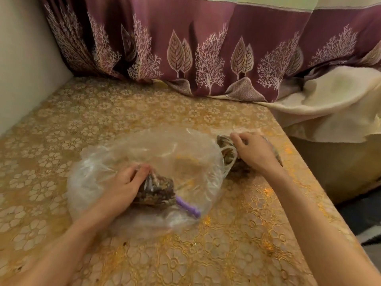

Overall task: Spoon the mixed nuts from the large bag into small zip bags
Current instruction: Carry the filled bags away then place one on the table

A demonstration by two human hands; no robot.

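A large clear plastic bag (156, 153) lies flattened in the middle of the table. My left hand (125, 186) grips a small zip bag filled with dark mixed nuts (158, 193) that rests on top of the large bag. A purple spoon handle (188, 206) pokes out from under that small bag, toward the right. My right hand (253, 151) grips another filled small bag of nuts (228, 155) just right of the large bag, near the table's right edge. This second bag is partly hidden under my fingers.
The table (226, 244) wears a gold floral cover. A maroon leaf-patterned curtain (206, 48) hangs along the far side. A cream blanket (334, 104) lies heaped at the right rear, past the table's edge. A pale wall (24, 69) borders the left.
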